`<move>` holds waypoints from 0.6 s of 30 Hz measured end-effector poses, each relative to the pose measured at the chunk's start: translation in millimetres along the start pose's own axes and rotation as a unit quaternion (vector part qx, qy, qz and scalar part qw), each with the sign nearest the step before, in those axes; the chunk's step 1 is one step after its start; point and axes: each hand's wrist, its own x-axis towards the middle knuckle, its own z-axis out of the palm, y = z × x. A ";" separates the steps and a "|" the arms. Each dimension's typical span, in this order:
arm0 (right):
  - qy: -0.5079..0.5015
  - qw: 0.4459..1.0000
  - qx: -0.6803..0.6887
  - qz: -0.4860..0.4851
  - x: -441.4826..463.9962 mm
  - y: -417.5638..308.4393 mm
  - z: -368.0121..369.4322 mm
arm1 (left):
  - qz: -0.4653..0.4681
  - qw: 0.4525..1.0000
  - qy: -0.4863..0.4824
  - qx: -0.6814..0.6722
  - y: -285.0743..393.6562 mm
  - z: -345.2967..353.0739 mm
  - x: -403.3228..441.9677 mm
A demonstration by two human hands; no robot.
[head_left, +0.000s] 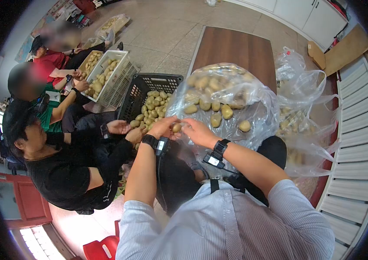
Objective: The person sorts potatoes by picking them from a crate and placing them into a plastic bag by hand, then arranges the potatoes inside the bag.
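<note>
My left hand (164, 127) is closed around a small potato (176, 128), at the near edge of a black plastic crate. My right hand (199, 131) is just to the right, its fingers loosely bent and pointing at that potato; I cannot tell whether they touch it. Potatoes (152, 106) fill much of the black crate (158, 78). Beside my right hand, a large clear plastic bag (257, 108) lies open on the table, with many potatoes inside. Several loose potatoes (227, 112) lie near its mouth. Both wrists wear black straps with small devices.
A brown table (236, 47) supports the bag. More plastic bags (299, 117) of potatoes stand on the right by a white radiator (355, 125). Co-workers sit at left; the nearest, in black (62, 173), reaches toward the black crate. White crates (121, 65) of potatoes stand beyond.
</note>
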 end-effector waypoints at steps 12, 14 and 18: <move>-0.001 0.934 -0.353 0.053 -28.8 61.1 -61.8 | 0.103 0.977 0.177 -0.061 -33.5 -59.3 21.3; 0.003 0.926 -0.378 0.006 -29.7 69.7 -61.2 | 0.138 0.965 0.220 -0.039 -29.6 -52.4 6.3; 0.008 0.914 -0.404 -0.032 -30.8 71.0 -62.2 | 0.123 0.919 0.271 0.260 -36.9 -69.9 9.8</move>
